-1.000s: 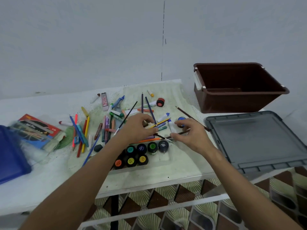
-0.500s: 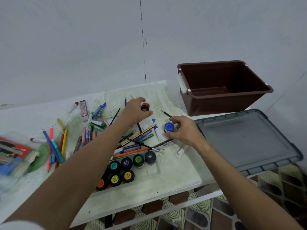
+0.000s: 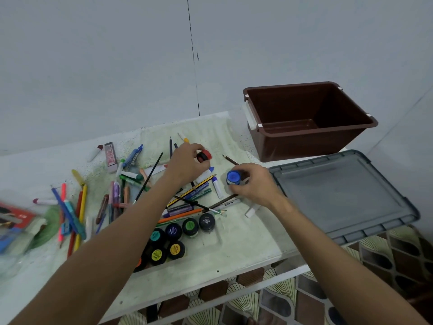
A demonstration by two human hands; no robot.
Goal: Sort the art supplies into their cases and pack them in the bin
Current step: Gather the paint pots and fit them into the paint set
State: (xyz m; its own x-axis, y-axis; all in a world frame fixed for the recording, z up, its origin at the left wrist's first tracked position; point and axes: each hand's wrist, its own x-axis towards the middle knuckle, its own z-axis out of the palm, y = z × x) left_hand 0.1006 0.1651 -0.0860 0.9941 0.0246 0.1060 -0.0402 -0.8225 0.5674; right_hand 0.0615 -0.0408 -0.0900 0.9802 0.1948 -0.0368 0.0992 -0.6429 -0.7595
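here the two stray paint pots are gathered at once. the red-capped pot [image 3: 204, 156] lies on its side on the pale green cloth [image 3: 239, 240], pinched between thumb and curled fingers of the left hand [image 3: 186, 164]. the blue-capped pot [image 3: 233, 177] stands just beside the grey lid [image 3: 346, 195], and the fingers of the right hand [image 3: 254, 184] curl round it. both pots are small, round and dark-bodied, each with a bright screw cap. nearer the viewer, the paint tray [image 3: 212, 245] already holds a double row of matching pots [image 3: 174, 240], capped in yellow, green, teal, dark blue and black; some of its wells look unfilled, which suggests the paints are partly sorted. the rest appears barely begun: pencils, markers and brushes [image 3: 187, 195] lie crossed and scattered over the cloth, with more pens [image 3: 72, 214] to the left. at the far left edge sit a red packet [image 3: 17, 219] and something blue, too blurred to identify. the brown bin [image 3: 309, 120] stands at the back right, and nothing is visible inside it. packing has, by this evidence, not started.
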